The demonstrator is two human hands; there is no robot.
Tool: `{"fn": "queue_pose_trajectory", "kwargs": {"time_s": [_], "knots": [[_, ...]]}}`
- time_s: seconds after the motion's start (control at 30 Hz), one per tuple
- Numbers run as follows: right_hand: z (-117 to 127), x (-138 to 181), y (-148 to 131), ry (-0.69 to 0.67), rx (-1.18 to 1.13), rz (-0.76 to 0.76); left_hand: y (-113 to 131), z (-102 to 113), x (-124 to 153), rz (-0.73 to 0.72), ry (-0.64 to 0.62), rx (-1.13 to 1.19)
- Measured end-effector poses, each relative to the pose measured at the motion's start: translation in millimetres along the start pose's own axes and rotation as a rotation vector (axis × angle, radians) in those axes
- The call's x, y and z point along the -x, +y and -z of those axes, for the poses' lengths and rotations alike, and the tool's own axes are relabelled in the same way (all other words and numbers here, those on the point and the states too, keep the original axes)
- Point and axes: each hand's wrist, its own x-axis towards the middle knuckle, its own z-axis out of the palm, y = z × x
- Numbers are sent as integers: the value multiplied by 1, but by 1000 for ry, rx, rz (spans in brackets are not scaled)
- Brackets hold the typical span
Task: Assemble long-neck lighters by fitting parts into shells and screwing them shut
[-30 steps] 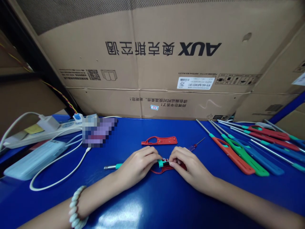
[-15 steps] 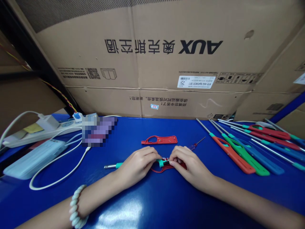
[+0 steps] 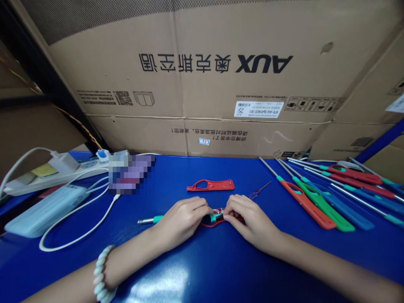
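An opened red long-nosed lighter (image 3: 213, 225) lies on the blue table in front of me, its metal nozzle (image 3: 145, 221) pointing left. Inside it show a teal trigger (image 3: 213, 217), a white wire and a small black part. My left hand (image 3: 185, 216) is closed over the neck side, fingertips pinched beside the trigger. From the other side my right hand (image 3: 249, 215) pinches at the black part with thumb and forefinger; its fingers hide most of the handle. The loose red half-shell (image 3: 215, 185) lies just beyond both hands, with a small metal bit on it.
A screwdriver (image 3: 254, 194) lies behind my right hand. Several lighters, including an orange one (image 3: 304, 202) and a green one (image 3: 328, 210), lie at right. A power bank (image 3: 47, 210), cables and a power strip (image 3: 38, 183) occupy the left. A large carton (image 3: 195, 92) stands behind.
My fingers have shifted slightly around the trigger and black part, so more of the white wire shows. Both hands otherwise stay in place; the loose half-shell has not moved.
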Motion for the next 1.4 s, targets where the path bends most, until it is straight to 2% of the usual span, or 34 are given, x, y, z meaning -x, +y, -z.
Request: {"fn": "queue_pose_trajectory", "kwargs": {"time_s": [0.3, 0.6, 0.87, 1.23, 1.4], "knots": [[-5, 1, 3, 28, 99, 91, 2, -2, 1, -41, -15, -145], [-7, 1, 2, 30, 46, 42, 5, -8, 4, -102, -2, -316], [-10, 2, 7, 37, 183, 138, 9, -6, 3, -154, 11, -422], [-4, 5, 2, -15, 386, 318, 17, -5, 6, -176, -67, -514], [2, 5, -1, -61, 366, 323, 25, -9, 10, -167, -122, -566]]}}
